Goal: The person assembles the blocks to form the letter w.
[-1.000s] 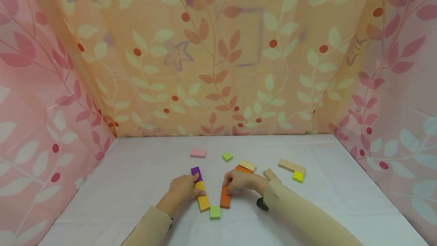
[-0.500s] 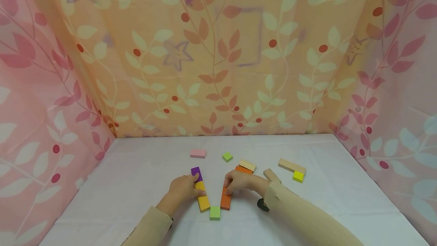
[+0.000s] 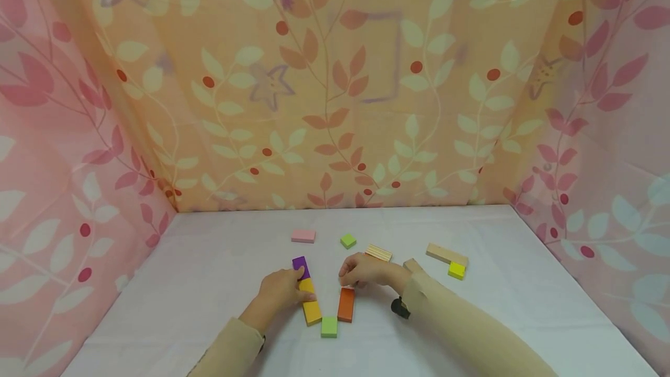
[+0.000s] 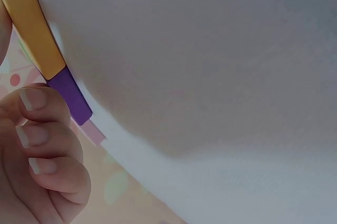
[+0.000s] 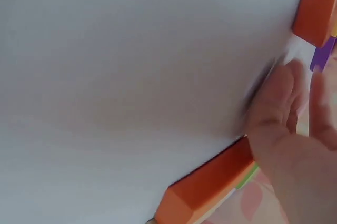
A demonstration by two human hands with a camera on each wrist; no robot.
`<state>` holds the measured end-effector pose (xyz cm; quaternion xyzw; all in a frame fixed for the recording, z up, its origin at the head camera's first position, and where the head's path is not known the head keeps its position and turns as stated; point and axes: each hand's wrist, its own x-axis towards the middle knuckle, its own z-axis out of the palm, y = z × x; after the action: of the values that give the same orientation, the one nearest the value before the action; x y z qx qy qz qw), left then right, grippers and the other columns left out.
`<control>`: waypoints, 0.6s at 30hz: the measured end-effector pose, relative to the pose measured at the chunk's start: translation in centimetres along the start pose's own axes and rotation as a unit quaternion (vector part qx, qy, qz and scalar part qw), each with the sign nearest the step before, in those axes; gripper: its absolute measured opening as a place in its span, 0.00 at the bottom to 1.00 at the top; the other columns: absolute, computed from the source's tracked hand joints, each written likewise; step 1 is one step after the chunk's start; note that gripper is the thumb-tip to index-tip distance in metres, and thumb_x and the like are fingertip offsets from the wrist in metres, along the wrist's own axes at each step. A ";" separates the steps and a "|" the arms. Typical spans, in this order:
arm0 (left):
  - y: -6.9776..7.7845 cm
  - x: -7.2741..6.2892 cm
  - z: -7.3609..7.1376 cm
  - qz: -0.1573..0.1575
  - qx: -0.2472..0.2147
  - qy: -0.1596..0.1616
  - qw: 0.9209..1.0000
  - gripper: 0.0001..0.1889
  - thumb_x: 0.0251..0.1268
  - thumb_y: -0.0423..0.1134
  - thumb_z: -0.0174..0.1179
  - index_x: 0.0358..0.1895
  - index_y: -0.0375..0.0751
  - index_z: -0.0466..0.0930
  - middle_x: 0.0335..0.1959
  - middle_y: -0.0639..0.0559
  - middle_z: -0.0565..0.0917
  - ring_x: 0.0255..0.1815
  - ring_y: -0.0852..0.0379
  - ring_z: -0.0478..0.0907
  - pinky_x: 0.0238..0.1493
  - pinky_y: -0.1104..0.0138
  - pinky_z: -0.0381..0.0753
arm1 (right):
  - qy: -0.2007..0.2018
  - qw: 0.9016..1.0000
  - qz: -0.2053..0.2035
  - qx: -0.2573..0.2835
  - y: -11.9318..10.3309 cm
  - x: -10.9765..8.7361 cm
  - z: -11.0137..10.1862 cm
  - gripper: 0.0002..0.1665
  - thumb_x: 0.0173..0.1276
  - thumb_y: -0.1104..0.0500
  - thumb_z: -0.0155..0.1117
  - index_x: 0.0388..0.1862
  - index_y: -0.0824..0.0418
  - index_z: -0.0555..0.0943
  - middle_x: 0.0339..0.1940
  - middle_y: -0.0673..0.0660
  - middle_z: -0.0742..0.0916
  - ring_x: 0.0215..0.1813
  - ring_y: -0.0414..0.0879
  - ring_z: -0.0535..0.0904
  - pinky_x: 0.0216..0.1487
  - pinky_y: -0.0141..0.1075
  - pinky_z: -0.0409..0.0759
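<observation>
L hand (image 3: 282,287), fingers curled, holds yellow blk (image 3: 306,285), thumb on it, fingertip on adjoining purple blk (image 3: 299,262). R hand (image 3: 367,270): fingers bent, gap narrow, nothing seen in them, just past far end of orange blk (image 3: 346,305). Blks lie on bench (image 3: 220,249); green blk (image 3: 329,327) nearest person.

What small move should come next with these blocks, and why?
Probably the right hand should fetch the farther orange block and set it beyond the nearer orange block: the hand seems free, and the nearer orange block makes a shorter side than the purple block and yellow blocks opposite.
</observation>
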<state>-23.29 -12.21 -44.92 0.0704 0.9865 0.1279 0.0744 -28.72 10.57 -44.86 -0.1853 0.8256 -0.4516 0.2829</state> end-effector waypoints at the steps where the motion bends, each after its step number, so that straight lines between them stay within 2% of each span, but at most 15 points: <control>1: 0.0 0.0 0.0 0.001 0.001 0.002 1.000 0.41 0.50 0.58 0.71 0.64 0.37 0.74 0.53 0.36 0.81 0.53 0.40 0.78 0.53 0.49 0.76 | 0.011 1.000 -0.002 0.005 -0.1 0.3 -0.1 0.07 0.64 0.64 0.65 0.39 0.66 0.80 0.26 0.51 0.80 0.29 0.43 0.73 0.31 0.32 0.74; 6: -0.2 0.0 0.0 0.004 0.000 0.001 1.000 0.41 0.50 0.58 0.71 0.64 0.37 0.74 0.54 0.37 0.81 0.53 0.40 0.78 0.53 0.49 0.76 | 0.068 0.997 -0.009 0.038 -0.6 2.2 -0.2 0.14 0.66 0.62 0.65 0.48 0.70 0.80 0.32 0.55 0.84 0.34 0.44 0.77 0.36 0.35 0.80; 10: -0.4 0.1 0.1 0.008 -0.004 0.000 1.000 0.41 0.50 0.58 0.71 0.64 0.37 0.74 0.54 0.37 0.81 0.52 0.40 0.79 0.52 0.50 0.76 | 0.093 0.994 -0.009 0.055 -0.9 4.5 0.0 0.18 0.67 0.61 0.65 0.53 0.69 0.80 0.37 0.56 0.85 0.36 0.45 0.79 0.34 0.34 0.79; 15: -0.3 0.3 0.1 0.010 -0.003 0.001 1.000 0.41 0.50 0.59 0.71 0.64 0.37 0.75 0.53 0.38 0.82 0.50 0.41 0.79 0.51 0.50 0.77 | 0.121 0.992 -0.018 0.034 -1.5 6.9 0.3 0.24 0.69 0.59 0.64 0.61 0.67 0.76 0.38 0.58 0.84 0.35 0.46 0.79 0.34 0.33 0.78; 18: -0.2 0.4 0.1 0.010 -0.001 0.003 1.000 0.41 0.49 0.59 0.71 0.64 0.38 0.75 0.53 0.38 0.82 0.50 0.41 0.79 0.51 0.50 0.77 | 0.131 0.991 -0.021 0.004 -2.1 8.1 0.3 0.29 0.69 0.60 0.65 0.67 0.66 0.72 0.35 0.57 0.82 0.31 0.44 0.77 0.31 0.32 0.76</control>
<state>-23.65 -12.30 -45.13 0.0798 0.9858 0.1300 0.0705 -34.66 4.79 -45.65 -0.1408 0.8494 -0.4816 0.1634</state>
